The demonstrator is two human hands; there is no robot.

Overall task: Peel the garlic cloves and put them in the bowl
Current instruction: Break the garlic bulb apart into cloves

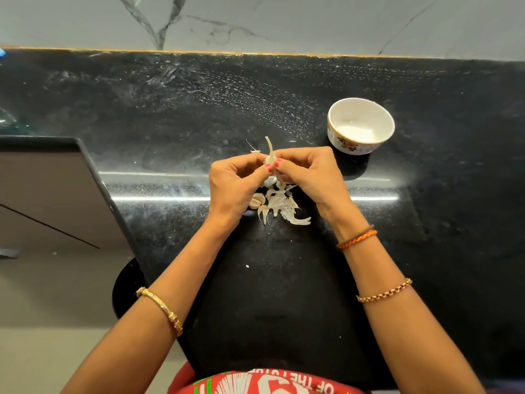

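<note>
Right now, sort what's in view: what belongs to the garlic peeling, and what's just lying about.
Job:
pale garlic bulb with dry stalk, in the grip of left hand and right hand
loose cloves
white floral china bowl
papery peel pile

Lying about:
black speckled stone counter
blue object at far-left edge

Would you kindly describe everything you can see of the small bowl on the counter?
The bowl is small, round and white, apparently ceramic, with a thin gold rim and a floral print on its outer wall. It stands upright on the black counter, beyond and to the right of the hands, touched by neither. No garlic cloves show inside it.
</note>
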